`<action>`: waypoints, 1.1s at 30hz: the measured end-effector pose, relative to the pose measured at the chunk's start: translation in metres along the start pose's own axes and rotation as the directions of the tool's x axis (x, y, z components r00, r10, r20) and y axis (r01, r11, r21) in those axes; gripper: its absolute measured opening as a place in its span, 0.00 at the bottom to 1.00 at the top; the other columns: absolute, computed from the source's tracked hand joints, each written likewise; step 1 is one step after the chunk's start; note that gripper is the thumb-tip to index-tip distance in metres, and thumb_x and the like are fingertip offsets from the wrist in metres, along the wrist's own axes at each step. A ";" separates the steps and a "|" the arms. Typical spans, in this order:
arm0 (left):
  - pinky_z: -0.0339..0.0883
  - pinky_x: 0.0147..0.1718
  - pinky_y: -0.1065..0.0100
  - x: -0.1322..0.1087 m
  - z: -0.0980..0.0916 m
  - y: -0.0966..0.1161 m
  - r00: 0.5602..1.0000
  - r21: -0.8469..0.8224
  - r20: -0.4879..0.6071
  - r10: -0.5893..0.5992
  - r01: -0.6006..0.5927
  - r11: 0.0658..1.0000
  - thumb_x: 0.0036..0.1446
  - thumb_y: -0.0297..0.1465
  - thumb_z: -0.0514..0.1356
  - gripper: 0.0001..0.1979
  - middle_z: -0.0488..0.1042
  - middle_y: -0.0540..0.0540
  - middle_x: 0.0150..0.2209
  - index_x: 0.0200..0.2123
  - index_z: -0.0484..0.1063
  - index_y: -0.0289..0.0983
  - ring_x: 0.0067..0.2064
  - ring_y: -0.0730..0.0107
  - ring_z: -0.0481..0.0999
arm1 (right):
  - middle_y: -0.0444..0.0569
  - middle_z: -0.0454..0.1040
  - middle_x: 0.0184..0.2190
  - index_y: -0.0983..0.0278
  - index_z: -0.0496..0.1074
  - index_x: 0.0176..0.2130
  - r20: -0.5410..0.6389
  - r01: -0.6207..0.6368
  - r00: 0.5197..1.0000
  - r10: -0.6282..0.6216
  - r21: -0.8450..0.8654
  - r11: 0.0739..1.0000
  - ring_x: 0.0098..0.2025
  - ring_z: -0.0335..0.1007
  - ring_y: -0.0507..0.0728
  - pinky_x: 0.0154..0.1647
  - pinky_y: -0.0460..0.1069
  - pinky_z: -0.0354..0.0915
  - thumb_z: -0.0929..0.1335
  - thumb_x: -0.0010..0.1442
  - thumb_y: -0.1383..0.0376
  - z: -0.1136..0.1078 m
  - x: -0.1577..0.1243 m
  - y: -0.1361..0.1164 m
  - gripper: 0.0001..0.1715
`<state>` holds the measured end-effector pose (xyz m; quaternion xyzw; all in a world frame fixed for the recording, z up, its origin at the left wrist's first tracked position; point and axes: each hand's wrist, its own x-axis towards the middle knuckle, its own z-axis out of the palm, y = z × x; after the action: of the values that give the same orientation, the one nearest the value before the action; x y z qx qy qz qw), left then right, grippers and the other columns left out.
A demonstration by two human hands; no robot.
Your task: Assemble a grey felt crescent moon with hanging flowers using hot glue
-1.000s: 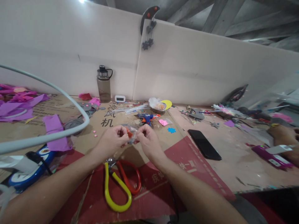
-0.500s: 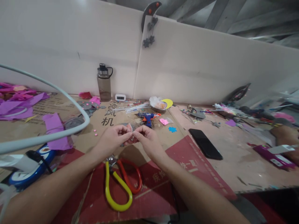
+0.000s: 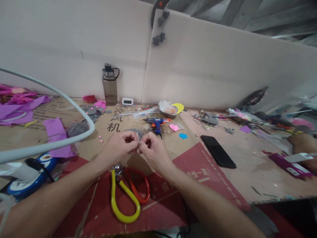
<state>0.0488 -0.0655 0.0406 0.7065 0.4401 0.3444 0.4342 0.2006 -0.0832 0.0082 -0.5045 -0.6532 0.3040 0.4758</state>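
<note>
My left hand [image 3: 121, 145] and my right hand [image 3: 154, 149] meet over the cardboard, fingertips pinched together. Between them is a small, thin whitish piece [image 3: 138, 140], mostly covered by the fingers; its kind cannot be made out. Just behind the fingers lies some grey material [image 3: 136, 132]. Below my wrists rest scissors [image 3: 128, 192] with one yellow and one red handle, their blades partly hidden under my left hand's side. Beyond my right hand lies a blue glue gun [image 3: 158, 123], with a bag of pink bits [image 3: 174, 127] and a blue snowflake-shaped cutout [image 3: 183, 136] beside it.
A water bottle [image 3: 110, 86] and small digital clock [image 3: 127, 101] stand by the wall. A metal bowl [image 3: 168, 113] sits behind the glue gun. A phone [image 3: 218, 151] lies right. A white tube [image 3: 61, 145] arcs across the left. Another person's arm [image 3: 303, 147] shows far right.
My hands have turned slightly, and the pinkish piece that showed above the fingertips is now mostly hidden. The view has tilted down a little.
</note>
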 end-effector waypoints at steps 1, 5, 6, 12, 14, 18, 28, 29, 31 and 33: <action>0.60 0.27 0.73 0.000 0.000 0.000 1.000 0.001 0.002 0.003 -0.003 1.000 0.49 0.28 0.57 0.05 0.68 0.53 0.20 0.22 0.67 0.36 0.25 0.75 0.67 | 0.42 0.68 0.22 0.62 0.63 0.27 -0.007 0.004 1.000 -0.004 -0.009 1.000 0.26 0.63 0.51 0.27 0.45 0.58 0.64 0.54 0.65 0.000 0.000 -0.001 0.05; 0.61 0.27 0.72 0.001 -0.001 -0.005 0.999 -0.003 -0.043 -0.015 0.015 1.000 0.49 0.32 0.58 0.07 0.70 0.52 0.21 0.22 0.68 0.36 0.25 0.74 0.69 | 0.42 0.67 0.24 0.62 0.61 0.26 -0.085 -0.005 0.996 0.004 -0.013 1.000 0.26 0.61 0.50 0.27 0.45 0.58 0.64 0.53 0.67 -0.002 0.001 -0.001 0.05; 0.61 0.27 0.72 0.002 -0.002 -0.007 0.997 -0.010 -0.070 -0.028 0.028 1.000 0.49 0.33 0.59 0.07 0.71 0.52 0.21 0.23 0.69 0.36 0.25 0.73 0.69 | 0.42 0.67 0.24 0.62 0.61 0.26 -0.113 -0.010 0.994 0.009 -0.005 1.000 0.26 0.61 0.50 0.27 0.45 0.58 0.63 0.53 0.68 -0.003 0.002 -0.001 0.05; 0.62 0.25 0.72 0.006 -0.004 -0.013 0.996 -0.141 -0.048 -0.073 0.065 0.988 0.48 0.32 0.59 0.05 0.72 0.51 0.22 0.24 0.68 0.36 0.24 0.72 0.71 | 0.42 0.66 0.26 0.62 0.62 0.29 -0.063 0.017 0.998 -0.010 0.102 0.995 0.28 0.63 0.51 0.30 0.46 0.61 0.63 0.58 0.62 -0.009 0.004 -0.003 0.07; 0.61 0.24 0.72 0.006 -0.003 -0.012 0.995 -0.137 -0.062 -0.081 0.072 0.988 0.48 0.31 0.59 0.05 0.71 0.52 0.21 0.24 0.68 0.36 0.23 0.73 0.70 | 0.43 0.67 0.29 0.61 0.62 0.33 -0.042 0.043 0.998 -0.038 0.132 0.990 0.29 0.64 0.50 0.30 0.46 0.62 0.64 0.60 0.59 -0.009 0.002 -0.007 0.08; 0.62 0.24 0.72 0.004 0.000 -0.009 0.994 -0.056 -0.074 -0.080 0.076 0.996 0.47 0.34 0.60 0.08 0.70 0.52 0.19 0.24 0.67 0.36 0.23 0.72 0.70 | 0.46 0.67 0.37 0.60 0.60 0.42 -0.029 0.111 0.994 -0.109 0.081 0.991 0.33 0.66 0.51 0.32 0.47 0.63 0.66 0.59 0.57 -0.008 -0.004 -0.014 0.15; 0.60 0.23 0.72 0.000 0.001 0.000 0.992 0.041 -0.087 -0.097 0.101 0.994 0.45 0.30 0.58 0.03 0.71 0.52 0.17 0.24 0.66 0.37 0.22 0.71 0.71 | 0.43 0.63 0.29 0.62 0.64 0.31 0.041 0.321 0.947 -0.319 -0.193 0.927 0.30 0.60 0.50 0.30 0.45 0.56 0.61 0.54 0.74 -0.015 0.004 -0.008 0.07; 0.60 0.23 0.72 0.000 0.000 0.000 0.990 0.058 -0.097 -0.097 0.103 0.993 0.45 0.30 0.57 0.03 0.71 0.52 0.17 0.23 0.67 0.37 0.22 0.71 0.70 | 0.44 0.63 0.29 0.62 0.65 0.30 0.036 0.346 0.937 -0.347 -0.224 0.911 0.31 0.60 0.50 0.30 0.45 0.56 0.62 0.53 0.74 -0.016 0.003 -0.008 0.08; 0.59 0.23 0.73 0.000 0.000 0.001 0.989 0.077 -0.110 -0.102 0.111 0.991 0.44 0.30 0.57 0.02 0.71 0.53 0.17 0.23 0.67 0.37 0.21 0.73 0.69 | 0.45 0.63 0.30 0.62 0.68 0.29 0.026 0.372 0.924 -0.380 -0.285 0.884 0.31 0.60 0.51 0.30 0.45 0.57 0.61 0.54 0.75 -0.016 0.002 -0.008 0.10; 0.58 0.22 0.73 0.001 -0.001 0.000 0.987 0.063 -0.118 -0.107 0.116 0.991 0.44 0.29 0.56 0.03 0.70 0.53 0.16 0.22 0.67 0.37 0.20 0.74 0.67 | 0.47 0.64 0.30 0.61 0.71 0.32 0.034 0.403 0.906 -0.422 -0.375 0.835 0.33 0.61 0.53 0.33 0.47 0.59 0.61 0.56 0.75 -0.016 0.001 -0.007 0.13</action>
<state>0.0481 -0.0643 0.0416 0.6745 0.5149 0.3441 0.4019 0.2133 -0.0858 0.0204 -0.4405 -0.7800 0.0521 0.4414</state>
